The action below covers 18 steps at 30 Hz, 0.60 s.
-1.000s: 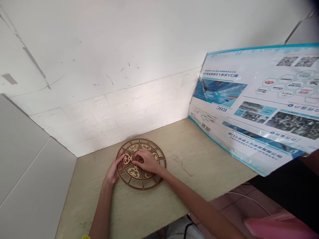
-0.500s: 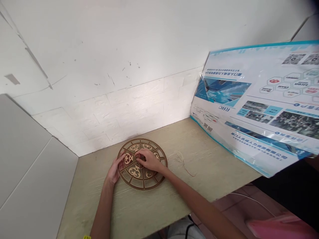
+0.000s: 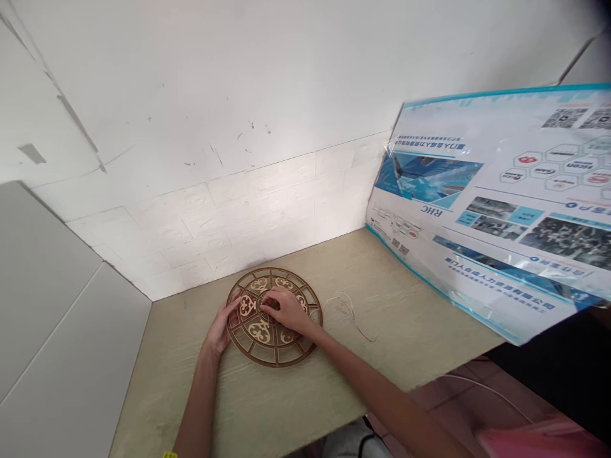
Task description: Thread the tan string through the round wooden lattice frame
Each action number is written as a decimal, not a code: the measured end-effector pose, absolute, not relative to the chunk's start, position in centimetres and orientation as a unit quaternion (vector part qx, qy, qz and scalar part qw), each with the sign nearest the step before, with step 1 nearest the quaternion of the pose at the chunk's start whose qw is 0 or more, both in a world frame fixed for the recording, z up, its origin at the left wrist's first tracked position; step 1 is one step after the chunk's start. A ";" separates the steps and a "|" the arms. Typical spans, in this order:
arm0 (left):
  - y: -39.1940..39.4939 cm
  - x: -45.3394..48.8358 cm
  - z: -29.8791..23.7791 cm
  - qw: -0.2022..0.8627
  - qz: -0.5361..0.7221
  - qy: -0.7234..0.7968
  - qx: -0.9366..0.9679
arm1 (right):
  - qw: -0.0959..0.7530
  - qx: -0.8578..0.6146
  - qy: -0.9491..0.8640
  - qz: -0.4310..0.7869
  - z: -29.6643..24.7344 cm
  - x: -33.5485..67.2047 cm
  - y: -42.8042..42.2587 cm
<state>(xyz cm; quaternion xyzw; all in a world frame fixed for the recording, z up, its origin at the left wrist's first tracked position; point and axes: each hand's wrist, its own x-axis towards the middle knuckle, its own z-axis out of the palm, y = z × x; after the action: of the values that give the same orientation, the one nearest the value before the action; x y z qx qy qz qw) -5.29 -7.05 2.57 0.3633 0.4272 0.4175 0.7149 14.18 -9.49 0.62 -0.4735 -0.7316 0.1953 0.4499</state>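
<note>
A round wooden disc [image 3: 260,340] with cut-out ornaments lies flat on the beige table [image 3: 296,394]. My left hand [image 3: 220,327] rests against the disc's left rim, fingers curled on the edge. My right hand [image 3: 285,309] lies on the disc's middle, its fingertips pinched together at the centre; what they hold, if anything, is too small to name. A thin pale string [image 3: 351,312] lies loose on the table just right of the disc.
A large printed poster [image 3: 496,210] leans at the right side over the table's edge. White brick-pattern wall [image 3: 248,210] stands right behind the disc. A grey panel [image 3: 57,331] borders the left. A pink object [image 3: 548,439] shows at the bottom right.
Both hands stay on the disc; my right fingers shift slightly at its centre. The view has drifted a little.
</note>
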 end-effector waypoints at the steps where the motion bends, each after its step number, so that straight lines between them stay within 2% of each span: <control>1: -7.0 -5.3 2.5 0.714 0.418 0.430 0.361 | 0.453 -0.477 -0.729 0.191 0.6 14.1 -9.5; 5: -6.9 -5.3 2.3 0.715 0.427 0.424 0.357 | 0.475 -0.481 -0.710 0.196 0.7 13.9 -9.7; 8: -6.8 -5.3 2.2 0.717 0.430 0.419 0.354 | 0.536 -0.473 -0.656 0.243 1.0 13.9 -9.8; 12: -6.8 -5.4 2.0 0.719 0.426 0.422 0.352 | 0.615 -0.435 -0.520 0.402 1.3 14.3 -9.6; 15: -6.7 -5.5 1.9 0.717 0.423 0.428 0.351 | 0.630 -0.382 -0.411 0.537 1.5 14.7 -9.4; 18: -6.7 -5.5 1.9 0.718 0.418 0.429 0.355 | 0.638 -0.345 -0.333 0.603 1.7 15.1 -9.3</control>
<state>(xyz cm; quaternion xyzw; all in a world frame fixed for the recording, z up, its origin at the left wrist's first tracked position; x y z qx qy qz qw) -5.51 -6.67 1.87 0.3554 0.4291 0.4176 0.7178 15.07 -9.34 1.69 -0.3455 -0.3327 0.6027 0.6378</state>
